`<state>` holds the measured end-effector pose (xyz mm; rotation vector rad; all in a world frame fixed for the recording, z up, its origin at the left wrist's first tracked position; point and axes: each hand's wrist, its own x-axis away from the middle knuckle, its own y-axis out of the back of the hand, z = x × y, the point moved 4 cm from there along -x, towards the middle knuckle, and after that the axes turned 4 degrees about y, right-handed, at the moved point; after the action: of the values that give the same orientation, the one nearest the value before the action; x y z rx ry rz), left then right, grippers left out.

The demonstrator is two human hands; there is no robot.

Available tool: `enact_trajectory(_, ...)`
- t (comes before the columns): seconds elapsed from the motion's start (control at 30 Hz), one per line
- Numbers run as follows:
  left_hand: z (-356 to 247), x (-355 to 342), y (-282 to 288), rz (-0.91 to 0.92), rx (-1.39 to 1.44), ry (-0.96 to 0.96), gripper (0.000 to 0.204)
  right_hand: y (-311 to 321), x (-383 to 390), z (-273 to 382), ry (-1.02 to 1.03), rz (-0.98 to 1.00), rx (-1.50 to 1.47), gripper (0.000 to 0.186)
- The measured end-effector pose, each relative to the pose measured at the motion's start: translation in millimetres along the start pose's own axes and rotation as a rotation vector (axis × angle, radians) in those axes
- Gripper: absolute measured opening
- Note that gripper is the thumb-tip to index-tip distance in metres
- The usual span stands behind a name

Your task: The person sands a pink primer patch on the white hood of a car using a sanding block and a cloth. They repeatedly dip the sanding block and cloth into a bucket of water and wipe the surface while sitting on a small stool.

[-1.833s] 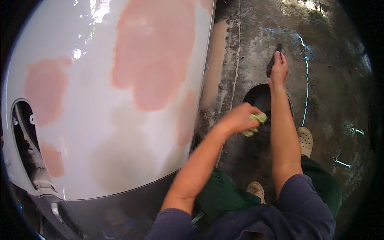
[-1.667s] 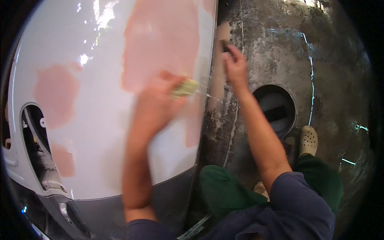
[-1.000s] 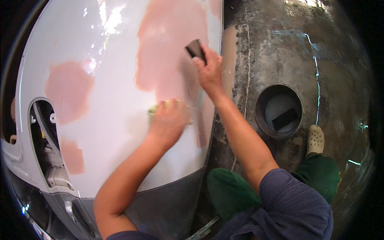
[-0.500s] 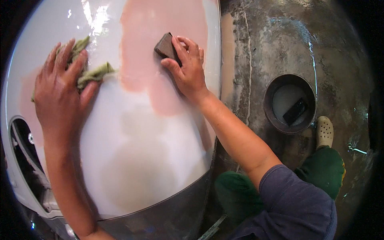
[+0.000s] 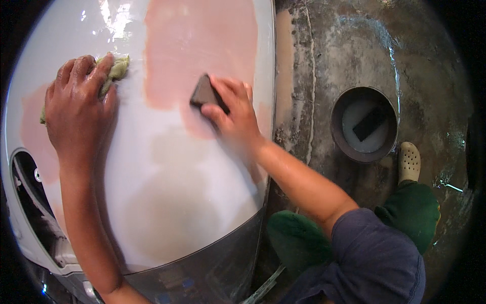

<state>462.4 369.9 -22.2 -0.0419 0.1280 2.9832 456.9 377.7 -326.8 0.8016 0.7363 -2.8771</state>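
A white vehicle panel [image 5: 147, 207] with pink patches fills the left half of the view. On its far left, my left hand [image 5: 81, 101] has its fingers curled around a yellow-green cloth [image 5: 119, 68], pressing it against the wet surface. Farther right, my right hand [image 5: 235, 109] grips a dark grey-brown sanding block [image 5: 204, 93] between thumb and fingers. The block lies on the lower part of the big pink patch [image 5: 202, 40], near where it narrows. My right palm hides part of the block.
A dark bucket [image 5: 338, 139] of cloudy water, with a black rectangular block [image 5: 370, 124] in it, stands on the stained wet floor [image 5: 430, 101] at right. My foot in a beige clog [image 5: 409, 159] is beside it. At left the panel has an opening [image 5: 30, 187].
My right hand has drawn the sanding block nearer to me over the pink patch. The fingers of my left hand have curled in and bunched up the cloth.
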Motion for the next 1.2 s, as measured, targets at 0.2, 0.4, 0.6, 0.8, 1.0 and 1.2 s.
enact_trajectory(0.2,2.8,-3.7,-4.0,0.017,0.03,-0.013,0.03,-19.9,-93.9,-23.1,0.047,-0.075,0.05,0.06)
enact_trajectory(0.4,-2.6,-4.5,1.2,-0.008,0.082,-0.028,0.033,1.6,-12.0,12.5,0.044,-0.01,-0.003,0.06)
enact_trajectory(0.6,-0.8,-0.4,7.9,-0.004,0.142,0.025,0.043,-26.1,-106.9,-4.0,-0.057,0.016,-0.035,0.059)
enact_trajectory(0.8,-4.4,-5.8,2.8,-0.146,0.417,0.016,0.041,1.3,-15.3,-2.5,-0.012,0.117,0.063,0.063)
enact_trajectory(1.0,-0.2,-1.2,0.2,-0.186,0.464,-0.024,0.017,-22.8,-116.2,-8.4,-0.014,0.084,-0.039,0.059)
enact_trajectory(1.2,-7.8,-3.2,7.3,-0.234,0.483,-0.036,0.014,-7.6,-12.5,3.4,0.043,0.143,0.036,0.062)
